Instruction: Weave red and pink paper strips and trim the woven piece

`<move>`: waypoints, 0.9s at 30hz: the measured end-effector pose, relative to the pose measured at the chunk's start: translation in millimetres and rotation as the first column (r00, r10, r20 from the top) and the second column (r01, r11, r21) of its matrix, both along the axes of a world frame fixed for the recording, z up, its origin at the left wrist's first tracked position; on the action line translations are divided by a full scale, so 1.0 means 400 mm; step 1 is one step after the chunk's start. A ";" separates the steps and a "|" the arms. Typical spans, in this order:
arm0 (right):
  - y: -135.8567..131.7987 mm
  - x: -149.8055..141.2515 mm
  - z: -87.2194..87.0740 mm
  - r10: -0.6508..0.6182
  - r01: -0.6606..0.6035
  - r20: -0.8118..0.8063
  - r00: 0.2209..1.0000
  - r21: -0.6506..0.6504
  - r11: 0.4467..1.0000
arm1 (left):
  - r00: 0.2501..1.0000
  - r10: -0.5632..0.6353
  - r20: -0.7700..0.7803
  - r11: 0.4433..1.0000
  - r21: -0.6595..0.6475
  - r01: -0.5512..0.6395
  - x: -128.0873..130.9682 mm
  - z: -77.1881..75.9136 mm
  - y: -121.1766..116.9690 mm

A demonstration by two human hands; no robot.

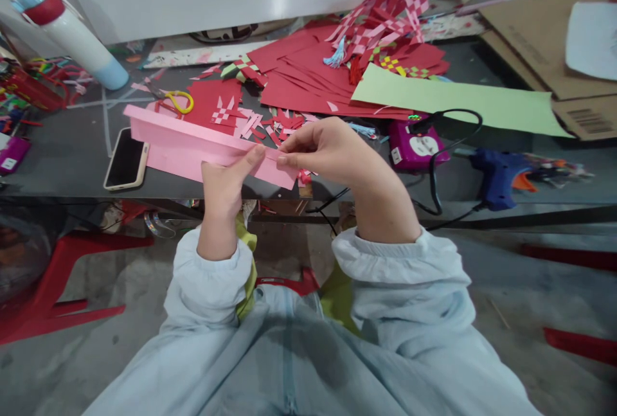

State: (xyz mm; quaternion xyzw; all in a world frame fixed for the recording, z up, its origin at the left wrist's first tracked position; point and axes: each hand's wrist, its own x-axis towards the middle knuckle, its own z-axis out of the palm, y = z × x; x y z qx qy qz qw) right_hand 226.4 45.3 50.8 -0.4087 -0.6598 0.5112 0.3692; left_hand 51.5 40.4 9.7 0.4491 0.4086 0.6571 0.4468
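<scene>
A long pink paper sheet [183, 146], folded along its length, stretches left over the front edge of the dark table [72, 159]. My left hand [224, 188] pinches its lower edge from below, thumb up against the paper. My right hand [321, 149] is closed on the paper's right end, fingertips meeting those of the left hand. Both hands hover just above the table's front edge.
A phone [126, 160] lies left of the paper, with yellow-handled scissors [179, 101] behind it. Red paper sheets [308, 75], woven strips [385, 11] and a green sheet [457, 101] cover the back. At right are a purple device [417, 149], a blue glue gun [501, 175] and cardboard [535, 30]. A white bottle [72, 33] stands far left.
</scene>
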 end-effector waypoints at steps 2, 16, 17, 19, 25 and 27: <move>-0.003 -0.006 0.001 -0.033 0.033 -0.024 0.999 0.005 0.999 | 0.997 0.072 0.024 0.997 -0.002 -0.072 0.004 0.001 0.001; -0.015 -0.054 0.009 -0.247 0.254 -0.068 0.967 0.124 0.959 | 0.975 0.121 0.184 0.992 -0.002 -0.123 0.028 0.025 -0.006; -0.016 -0.054 0.009 -0.244 0.251 -0.068 0.967 0.121 0.961 | 0.980 0.107 0.168 0.994 -0.009 -0.107 0.028 0.024 -0.007; -0.017 -0.053 0.009 -0.233 0.240 -0.071 0.970 0.110 0.965 | 0.987 0.099 0.129 0.995 -0.018 -0.097 0.025 0.020 -0.008; -0.013 -0.049 0.002 -0.210 0.218 -0.090 0.974 0.089 0.972 | 0.992 0.121 -0.021 0.990 -0.073 -0.122 0.020 0.010 -0.006; -0.010 -0.049 -0.002 -0.204 0.214 -0.120 0.972 0.082 0.973 | 0.985 0.174 -0.009 0.984 -0.044 -0.174 0.023 0.010 -0.004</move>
